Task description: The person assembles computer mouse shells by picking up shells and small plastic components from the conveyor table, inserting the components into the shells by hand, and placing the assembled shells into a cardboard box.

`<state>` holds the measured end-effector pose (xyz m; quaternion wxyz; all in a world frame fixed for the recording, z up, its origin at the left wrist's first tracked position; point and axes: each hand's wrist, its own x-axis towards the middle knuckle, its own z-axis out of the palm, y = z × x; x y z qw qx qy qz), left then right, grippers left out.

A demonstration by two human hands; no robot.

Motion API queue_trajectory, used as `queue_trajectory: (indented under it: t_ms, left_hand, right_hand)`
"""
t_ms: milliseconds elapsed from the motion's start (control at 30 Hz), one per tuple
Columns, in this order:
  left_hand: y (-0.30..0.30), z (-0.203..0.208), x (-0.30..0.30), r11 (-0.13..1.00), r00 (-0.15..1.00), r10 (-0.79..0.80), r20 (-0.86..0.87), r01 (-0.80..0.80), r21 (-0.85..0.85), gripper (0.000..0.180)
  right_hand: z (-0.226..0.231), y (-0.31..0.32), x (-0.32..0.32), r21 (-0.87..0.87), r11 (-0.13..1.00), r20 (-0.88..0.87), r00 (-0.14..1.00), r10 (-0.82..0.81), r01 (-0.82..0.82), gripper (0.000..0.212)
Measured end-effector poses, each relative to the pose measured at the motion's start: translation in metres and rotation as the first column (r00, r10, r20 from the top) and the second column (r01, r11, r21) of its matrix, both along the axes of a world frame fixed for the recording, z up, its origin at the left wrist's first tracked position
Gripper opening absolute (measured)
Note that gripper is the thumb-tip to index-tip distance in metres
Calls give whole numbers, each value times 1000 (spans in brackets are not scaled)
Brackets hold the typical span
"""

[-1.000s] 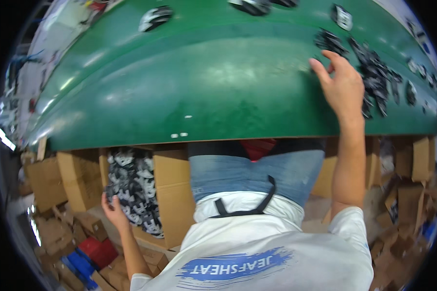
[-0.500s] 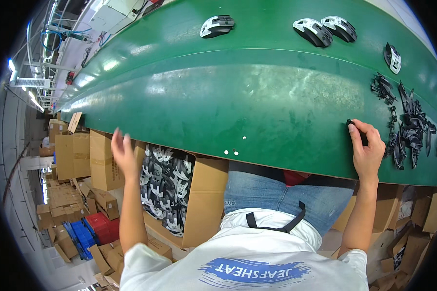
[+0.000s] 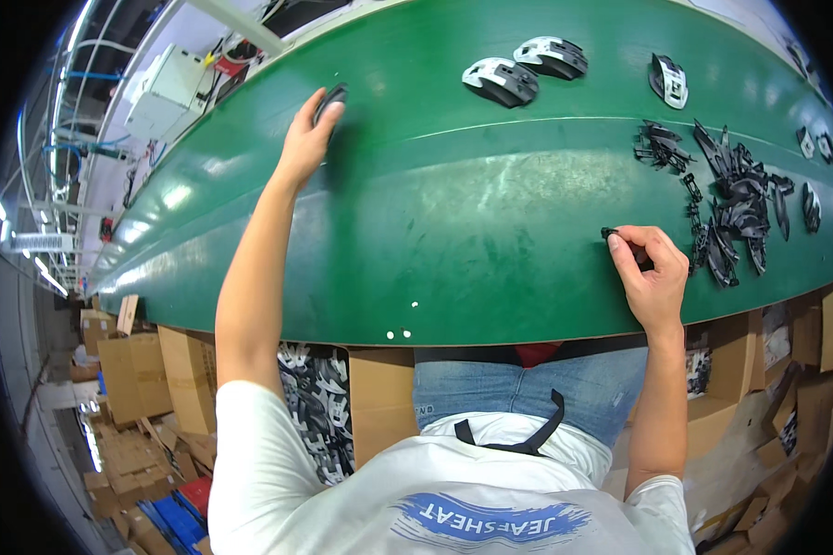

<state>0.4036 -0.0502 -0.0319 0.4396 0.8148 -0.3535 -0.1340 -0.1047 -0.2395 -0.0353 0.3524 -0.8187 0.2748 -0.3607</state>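
At the far left of the green work surface (image 3: 407, 213), my left hand (image 3: 307, 139) is closed around a dark computer mouse shell (image 3: 331, 100), slightly blurred. My right hand (image 3: 655, 268) hovers over the near right of the surface, pinching a small black plastic part (image 3: 608, 233) between thumb and forefinger; its exact kind is too small to tell. Just right of that hand lies a pile of loose black plastic parts (image 3: 739, 199). Two white-and-black mouse shells (image 3: 500, 81) sit touching near the far side, and another mouse shell (image 3: 668, 81) stands apart to their right.
Below the near edge is an open cardboard box of mouse shells (image 3: 319, 407), beside my left arm. Small white discs (image 3: 406, 334) lie near that edge. More shells (image 3: 811, 205) sit at the far right. A white machine box (image 3: 168, 92) stands beyond the surface's left.
My left hand has swung up from above the box to the far side and taken hold of a mouse shell. My right hand keeps its small black part. The view has shifted.
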Motion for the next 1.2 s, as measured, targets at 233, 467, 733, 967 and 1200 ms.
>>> queue_trajectory:
  t_ms: [233,467,733,967,1200]
  left_hand:
    - [49,36,-229,799,199,-517,-833,-237,-552,65]
    - [64,42,-346,769,296,-540,-788,-208,-605,73]
    - [70,48,-391,836,397,-484,-780,-52,-546,70]
    - [73,44,-405,813,468,-531,-706,47,-580,66]
    - [84,34,-410,849,500,-445,-743,-29,-528,63]
  right_hand:
    - [28,75,37,-10,923,170,909,380,-384,12]
    - [53,111,45,109,932,262,914,309,-346,11]
    - [48,118,10,-270,947,145,965,219,-174,18]
    - [39,128,-8,-96,985,238,958,163,-144,15]
    - [36,132,-4,-185,954,85,964,253,-234,10]
